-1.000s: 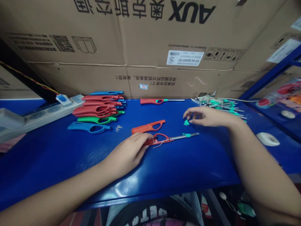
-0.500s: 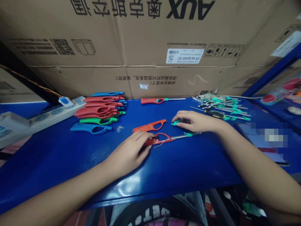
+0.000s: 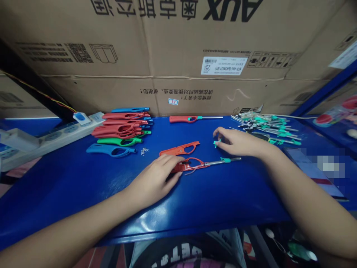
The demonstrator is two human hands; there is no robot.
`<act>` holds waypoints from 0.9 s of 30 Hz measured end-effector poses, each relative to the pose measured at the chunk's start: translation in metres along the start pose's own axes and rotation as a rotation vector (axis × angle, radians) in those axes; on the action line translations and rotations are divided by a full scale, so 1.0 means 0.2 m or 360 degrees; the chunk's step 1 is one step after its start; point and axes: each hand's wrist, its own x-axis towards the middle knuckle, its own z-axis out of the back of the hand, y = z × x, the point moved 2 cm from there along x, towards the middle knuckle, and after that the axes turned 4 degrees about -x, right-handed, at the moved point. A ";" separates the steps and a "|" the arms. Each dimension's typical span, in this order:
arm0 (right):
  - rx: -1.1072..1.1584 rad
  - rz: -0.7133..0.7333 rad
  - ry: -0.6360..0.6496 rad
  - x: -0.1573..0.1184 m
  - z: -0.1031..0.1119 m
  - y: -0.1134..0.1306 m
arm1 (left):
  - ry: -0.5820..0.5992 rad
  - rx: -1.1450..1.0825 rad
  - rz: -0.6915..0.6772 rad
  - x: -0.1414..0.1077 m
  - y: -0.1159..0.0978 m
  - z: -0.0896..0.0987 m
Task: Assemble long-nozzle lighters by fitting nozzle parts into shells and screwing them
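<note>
My left hand is closed on the handle end of an open red lighter half, which lies on the blue table with a thin wire across it. From this half a metal tube with a teal piece points right. Just behind lies an orange-red shell half. To the right my right hand pinches a small teal part between thumb and fingers, just above the table.
Coloured handle shells are stacked at the left, near small screws and a power strip. A whole red lighter lies at the back. Metal tubes with teal parts, a screwdriver and a tablet are at the right.
My right hand has moved a little to the right with the small teal part, away from the shell halves. My left hand still holds the red half. The view has shifted slightly.
</note>
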 end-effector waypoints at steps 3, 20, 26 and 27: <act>0.0074 0.0191 0.0030 -0.01 0.00 -0.04 | -0.0009 0.0021 0.0005 0.00 0.01 0.00; 0.0643 0.0516 -0.0592 0.01 -0.02 0.32 | 0.0038 -0.0017 0.0029 0.02 0.03 0.00; 0.0530 0.0430 -0.0520 0.00 -0.10 0.26 | 0.0075 0.0048 0.0060 0.01 0.01 0.02; 0.0511 0.0465 -0.0475 0.00 -0.10 0.24 | 0.0086 0.0055 0.0062 0.01 0.01 0.02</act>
